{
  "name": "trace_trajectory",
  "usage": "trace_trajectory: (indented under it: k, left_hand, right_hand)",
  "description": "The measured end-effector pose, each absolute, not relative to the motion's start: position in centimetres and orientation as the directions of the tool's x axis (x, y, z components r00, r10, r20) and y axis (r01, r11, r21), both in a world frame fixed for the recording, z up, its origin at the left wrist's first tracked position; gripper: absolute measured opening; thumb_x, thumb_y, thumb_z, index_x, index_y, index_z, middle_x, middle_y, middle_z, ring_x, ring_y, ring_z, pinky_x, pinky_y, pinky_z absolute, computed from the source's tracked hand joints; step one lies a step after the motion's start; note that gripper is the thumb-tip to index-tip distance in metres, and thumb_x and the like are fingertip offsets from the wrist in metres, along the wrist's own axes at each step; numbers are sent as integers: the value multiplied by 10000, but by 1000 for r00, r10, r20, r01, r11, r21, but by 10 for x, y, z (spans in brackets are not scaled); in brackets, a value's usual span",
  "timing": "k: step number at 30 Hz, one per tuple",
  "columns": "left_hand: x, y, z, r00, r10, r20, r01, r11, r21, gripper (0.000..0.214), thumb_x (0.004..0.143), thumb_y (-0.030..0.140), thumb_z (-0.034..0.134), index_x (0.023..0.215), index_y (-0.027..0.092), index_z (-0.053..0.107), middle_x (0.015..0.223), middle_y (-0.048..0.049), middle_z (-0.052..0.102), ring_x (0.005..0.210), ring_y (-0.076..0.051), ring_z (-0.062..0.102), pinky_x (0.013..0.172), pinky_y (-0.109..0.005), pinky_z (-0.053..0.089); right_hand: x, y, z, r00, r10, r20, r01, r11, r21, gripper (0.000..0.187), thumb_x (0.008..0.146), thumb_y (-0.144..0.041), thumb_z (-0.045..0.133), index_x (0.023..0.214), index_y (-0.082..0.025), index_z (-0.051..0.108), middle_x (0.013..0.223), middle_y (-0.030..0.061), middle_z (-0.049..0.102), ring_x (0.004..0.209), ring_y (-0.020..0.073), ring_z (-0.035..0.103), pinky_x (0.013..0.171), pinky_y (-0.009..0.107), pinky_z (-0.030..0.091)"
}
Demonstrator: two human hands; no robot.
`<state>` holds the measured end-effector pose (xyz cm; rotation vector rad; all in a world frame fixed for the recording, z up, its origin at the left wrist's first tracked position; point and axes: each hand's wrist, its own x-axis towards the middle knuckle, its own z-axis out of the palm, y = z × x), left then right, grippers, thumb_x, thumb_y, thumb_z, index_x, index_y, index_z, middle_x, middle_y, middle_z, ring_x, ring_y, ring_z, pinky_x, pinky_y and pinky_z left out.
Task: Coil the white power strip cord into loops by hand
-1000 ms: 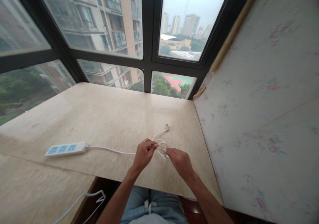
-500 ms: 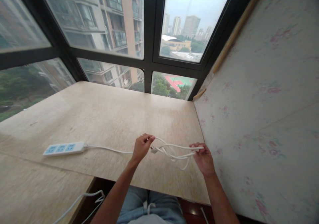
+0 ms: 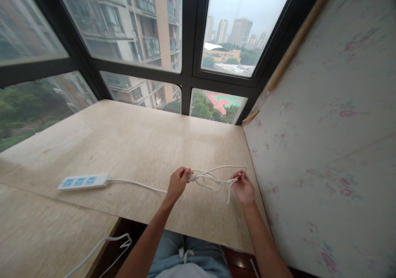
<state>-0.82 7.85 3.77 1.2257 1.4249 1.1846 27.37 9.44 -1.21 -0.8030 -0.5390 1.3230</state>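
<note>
A white power strip (image 3: 83,182) with blue sockets lies on the beige table (image 3: 133,146) at the left. Its white cord (image 3: 136,184) runs right across the table into loose loops (image 3: 213,178) held just above the surface. My left hand (image 3: 178,183) is closed, pinching the cord at the left end of the loops, right beside the plug (image 3: 192,177). My right hand (image 3: 243,186) is closed on the right end of the loops, near the wall. A short cord end hangs down below my right hand.
A floral-papered wall (image 3: 324,125) stands close on the right. Large windows (image 3: 139,30) with dark frames rise behind the table. Another white cable (image 3: 102,249) hangs over the table's front edge at the lower left, beside my knees.
My hands first drew apart, stretching the loops toward the wall. Since then my right hand has come back slightly left, and the loops hang slacker.
</note>
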Motion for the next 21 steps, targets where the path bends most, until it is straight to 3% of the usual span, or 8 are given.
trace_trajectory:
  k: [5, 8, 10, 13, 17, 19, 21]
  left_hand:
    - [-9, 76, 39, -48, 981, -190, -8, 190, 982, 426, 764, 575, 577, 728, 151, 578, 778, -109, 729, 591, -165, 642, 532, -278, 530]
    - [-10, 77, 41, -90, 971, -221, -17, 220, 975, 416, 774, 558, 571, 729, 144, 573, 737, -108, 725, 558, -148, 636, 474, -220, 479]
    - [-9, 79, 42, -105, 961, -257, -48, 253, 966, 416, 758, 559, 587, 727, 145, 565, 728, -98, 719, 527, -141, 626, 441, -210, 462]
    - [-7, 81, 42, -94, 932, -350, -182, 330, 926, 420, 709, 564, 631, 746, 156, 541, 721, -58, 695, 523, -163, 644, 455, -272, 519]
    - [-3, 81, 45, -74, 913, -401, -281, 367, 887, 424, 674, 549, 674, 750, 166, 511, 654, -13, 649, 529, -173, 651, 478, -303, 548]
    - [-3, 80, 47, -51, 916, -398, -285, 369, 885, 422, 674, 543, 682, 751, 167, 506, 598, 9, 623, 488, -140, 617, 471, -273, 535]
    - [-4, 79, 47, -17, 913, -408, -278, 387, 879, 433, 666, 550, 689, 749, 168, 503, 557, 23, 604, 455, -119, 590, 460, -243, 513]
  right_hand:
    - [271, 104, -19, 223, 967, -120, -315, -45, -948, 314, 689, -412, 752, 898, -212, 629, 869, 34, 706, 808, 187, 671, 781, 373, 524]
    - [265, 105, -10, 263, 965, 8, -17, 12, -1000, 428, 689, -331, 700, 1082, -199, 592, 1064, 102, 681, 980, 238, 654, 885, 453, 505]
    - [255, 100, 5, 211, 960, 183, 223, 135, -965, 499, 738, -282, 621, 1222, -194, 537, 1226, 136, 610, 1134, 264, 587, 971, 511, 457]
    - [231, 84, 33, -41, 891, 452, 522, 405, -751, 578, 828, -181, 507, 1394, -242, 407, 1417, 112, 464, 1335, 250, 407, 1096, 531, 342]
    - [189, 62, 57, -483, 733, 478, 525, 680, -512, 609, 885, -189, 512, 1458, -273, 324, 1485, 106, 382, 1387, 255, 333, 1106, 502, 355]
    - [170, 59, 57, -557, 692, 460, 498, 721, -482, 647, 867, -257, 592, 1457, -251, 329, 1458, 133, 419, 1350, 272, 387, 1064, 495, 411]
    - [157, 60, 53, -570, 678, 463, 476, 732, -487, 583, 863, -262, 616, 1409, -244, 414, 1332, 131, 549, 1248, 264, 498, 999, 468, 475]
